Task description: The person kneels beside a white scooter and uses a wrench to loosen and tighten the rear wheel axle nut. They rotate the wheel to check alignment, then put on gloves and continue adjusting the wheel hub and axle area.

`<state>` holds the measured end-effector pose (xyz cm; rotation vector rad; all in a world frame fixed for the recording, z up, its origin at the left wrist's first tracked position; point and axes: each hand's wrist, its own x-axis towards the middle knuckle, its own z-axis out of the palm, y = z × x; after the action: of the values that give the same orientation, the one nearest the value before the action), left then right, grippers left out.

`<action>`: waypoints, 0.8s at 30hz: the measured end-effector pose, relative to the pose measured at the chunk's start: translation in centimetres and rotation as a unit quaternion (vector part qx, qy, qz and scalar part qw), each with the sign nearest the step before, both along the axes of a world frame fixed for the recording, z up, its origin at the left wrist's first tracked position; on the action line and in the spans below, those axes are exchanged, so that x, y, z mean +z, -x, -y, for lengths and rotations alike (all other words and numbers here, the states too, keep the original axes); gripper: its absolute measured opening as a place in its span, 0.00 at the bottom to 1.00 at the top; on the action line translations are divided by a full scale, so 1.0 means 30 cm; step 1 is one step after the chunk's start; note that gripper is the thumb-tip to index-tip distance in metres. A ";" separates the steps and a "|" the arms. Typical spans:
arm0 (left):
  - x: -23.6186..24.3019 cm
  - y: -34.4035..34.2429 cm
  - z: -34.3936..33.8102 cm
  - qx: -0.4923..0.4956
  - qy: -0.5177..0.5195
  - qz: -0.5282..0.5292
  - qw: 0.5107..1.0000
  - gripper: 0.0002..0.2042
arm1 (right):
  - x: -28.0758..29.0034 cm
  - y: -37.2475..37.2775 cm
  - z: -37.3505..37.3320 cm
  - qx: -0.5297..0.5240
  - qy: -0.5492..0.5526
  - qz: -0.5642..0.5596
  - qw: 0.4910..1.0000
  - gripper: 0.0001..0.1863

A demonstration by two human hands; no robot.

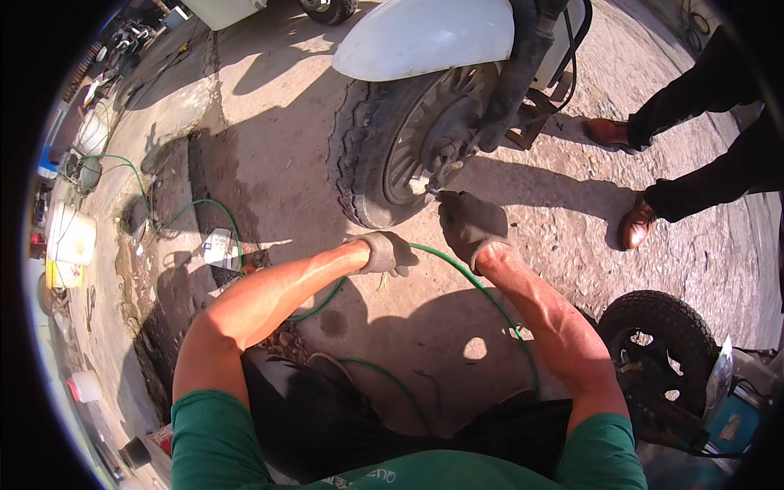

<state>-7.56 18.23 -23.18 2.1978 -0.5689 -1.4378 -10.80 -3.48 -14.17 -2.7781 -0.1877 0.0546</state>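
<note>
Head view showed the right hand (472,224), gloved, pinching the green air hose (457,269) tip at the scooter wheel (408,147) valve, frame centre. The left hand (384,253) was closed around the hose. Seating the tip squarely would likely prevent leakage.

Light: hard sun, far fender (425,37) glared | Shadows: dark, sharp-edged, cast on near ground (269,163) | Distortion: edges bent, rim blackened by fisheye | Focus: centre sharp

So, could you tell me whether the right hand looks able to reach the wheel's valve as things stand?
Probably yes: the gloved right hand is already at the lower rim of the wheel, fingertips up against it, with nothing between. The valve itself is too small to make out.
</note>
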 end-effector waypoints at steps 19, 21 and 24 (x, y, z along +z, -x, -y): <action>0.025 0.004 -0.031 0.003 -0.014 0.053 0.999 0.20 | -0.008 0.115 0.038 0.231 0.022 -0.542 0.808 0.26; 0.023 -0.007 -0.031 -0.077 -0.027 0.120 0.989 0.19 | -0.102 0.146 0.022 0.244 0.073 -0.538 0.804 0.26; 0.024 -0.024 -0.055 -0.135 -0.090 0.133 0.978 0.19 | -0.156 0.105 0.031 0.213 0.030 -0.468 0.857 0.24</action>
<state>-6.85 19.88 -22.46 2.5598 -0.8895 -1.3793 -13.96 -4.42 -18.86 -2.3675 -0.5253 1.4818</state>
